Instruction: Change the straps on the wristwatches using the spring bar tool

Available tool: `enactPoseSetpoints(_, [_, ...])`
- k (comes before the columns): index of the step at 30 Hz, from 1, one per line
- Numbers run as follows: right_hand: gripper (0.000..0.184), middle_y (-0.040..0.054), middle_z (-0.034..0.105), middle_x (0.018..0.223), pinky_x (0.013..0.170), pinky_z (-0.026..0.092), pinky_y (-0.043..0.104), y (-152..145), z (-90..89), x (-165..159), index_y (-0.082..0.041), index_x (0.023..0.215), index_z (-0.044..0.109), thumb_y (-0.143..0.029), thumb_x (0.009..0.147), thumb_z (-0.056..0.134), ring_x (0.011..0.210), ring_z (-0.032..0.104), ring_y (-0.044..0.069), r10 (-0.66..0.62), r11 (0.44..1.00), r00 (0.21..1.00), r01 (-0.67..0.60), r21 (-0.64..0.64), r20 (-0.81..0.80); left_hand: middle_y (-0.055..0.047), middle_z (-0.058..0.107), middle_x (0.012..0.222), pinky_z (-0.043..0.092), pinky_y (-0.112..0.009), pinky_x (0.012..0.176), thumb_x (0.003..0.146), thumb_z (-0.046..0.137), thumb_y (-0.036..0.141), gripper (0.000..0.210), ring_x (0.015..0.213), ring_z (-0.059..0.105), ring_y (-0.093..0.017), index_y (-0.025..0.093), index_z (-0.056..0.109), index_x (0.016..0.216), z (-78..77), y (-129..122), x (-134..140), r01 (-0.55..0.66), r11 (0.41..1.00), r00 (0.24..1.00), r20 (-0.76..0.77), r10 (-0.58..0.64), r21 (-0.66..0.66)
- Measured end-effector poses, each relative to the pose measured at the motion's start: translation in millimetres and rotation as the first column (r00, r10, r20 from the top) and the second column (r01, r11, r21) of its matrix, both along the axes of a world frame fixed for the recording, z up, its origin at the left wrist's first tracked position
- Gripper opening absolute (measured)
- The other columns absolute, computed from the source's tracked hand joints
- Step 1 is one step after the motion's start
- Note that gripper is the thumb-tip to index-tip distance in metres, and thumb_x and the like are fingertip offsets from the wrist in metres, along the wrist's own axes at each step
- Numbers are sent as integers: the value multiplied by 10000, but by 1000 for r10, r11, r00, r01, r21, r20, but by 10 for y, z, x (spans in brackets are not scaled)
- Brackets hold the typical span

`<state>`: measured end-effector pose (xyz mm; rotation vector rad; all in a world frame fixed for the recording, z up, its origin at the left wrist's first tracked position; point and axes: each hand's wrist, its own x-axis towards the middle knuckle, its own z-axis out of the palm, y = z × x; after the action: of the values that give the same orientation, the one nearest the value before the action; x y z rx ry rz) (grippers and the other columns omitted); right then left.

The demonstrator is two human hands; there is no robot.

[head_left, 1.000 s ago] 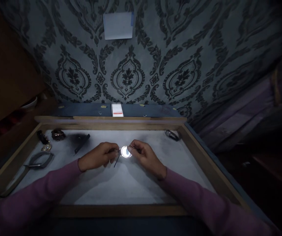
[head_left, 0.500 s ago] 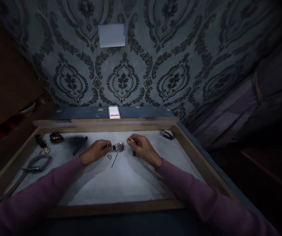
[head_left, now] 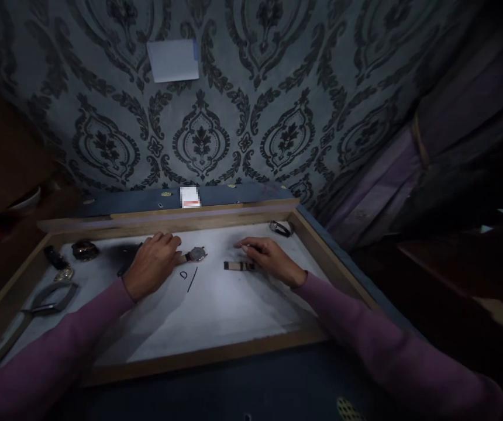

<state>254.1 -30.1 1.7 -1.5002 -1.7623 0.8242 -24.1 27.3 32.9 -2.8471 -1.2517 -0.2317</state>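
A wristwatch (head_left: 197, 254) with a round case lies on the white lining of a wooden tray (head_left: 216, 345). My left hand (head_left: 152, 264) rests flat just left of it, fingers spread, thumb close to the watch's short strap stub. A loose dark strap piece (head_left: 235, 266) lies to the right, its right end under my right hand (head_left: 269, 257). That hand's fingers are loosely curled, and I cannot see whether they pinch anything. A thin pin (head_left: 191, 279) and a small ring (head_left: 183, 275) lie in front of the watch.
At the tray's left lie another watch (head_left: 85, 250), a dark strap with a buckle (head_left: 56, 260), a case holder (head_left: 52, 297) and a dark flat piece (head_left: 128, 257). A further watch (head_left: 280, 228) sits at the back right corner. Patterned wall behind, curtain at right.
The watch, held up between both hands earlier, now lies on the lining. My right hand drew away to the right with the strap piece, and my left hand flattened. The view shifted right.
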Motion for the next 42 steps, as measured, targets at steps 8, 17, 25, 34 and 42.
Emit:
enactPoseSetpoints(8, [191,-2,558,565,551,255,249,-48,0,27,-169,745,677,-273,837,546,542,452,138,-22,1000,962,18,18,271,-48,630,957,434,-326,791,916,489,148,114,912,554,-212,184,558,999,-12,-217,512,258,923,957,208,-204,-285])
enactPoseSetpoints(17, [158,6,589,597,553,261,247,-33,-48,-12,-160,742,683,-210,821,556,569,480,138,-7,1000,960,6,5,281,-46,593,956,394,-350,798,918,510,173,75,928,523,-230,192,550,978,-248,-198,805,221,936,973,130,-192,-275])
enactPoseSetpoints(25, [172,-11,545,568,562,259,250,24,-94,-47,-153,716,666,-189,825,537,559,442,127,0,1000,971,-6,23,238,-46,568,957,406,-345,792,903,508,162,53,929,507,-227,197,521,940,-303,-177,825,262,937,961,155,-230,-230])
enactPoseSetpoints(34, [132,-11,576,582,553,266,247,-12,-65,-66,-159,730,682,-172,792,567,555,466,128,67,997,968,-71,9,241,10,597,774,384,-317,746,813,538,83,128,767,542,-187,208,513,826,-335,-177,819,237,915,938,323,-128,-327])
enactPoseSetpoints(42, [157,-10,600,585,563,287,247,-16,-49,-63,-184,753,717,-111,731,580,565,501,140,111,994,968,-106,-36,225,46,555,637,357,-239,613,725,565,85,119,634,523,-130,189,566,782,-439,-111,826,242,806,868,492,70,-541])
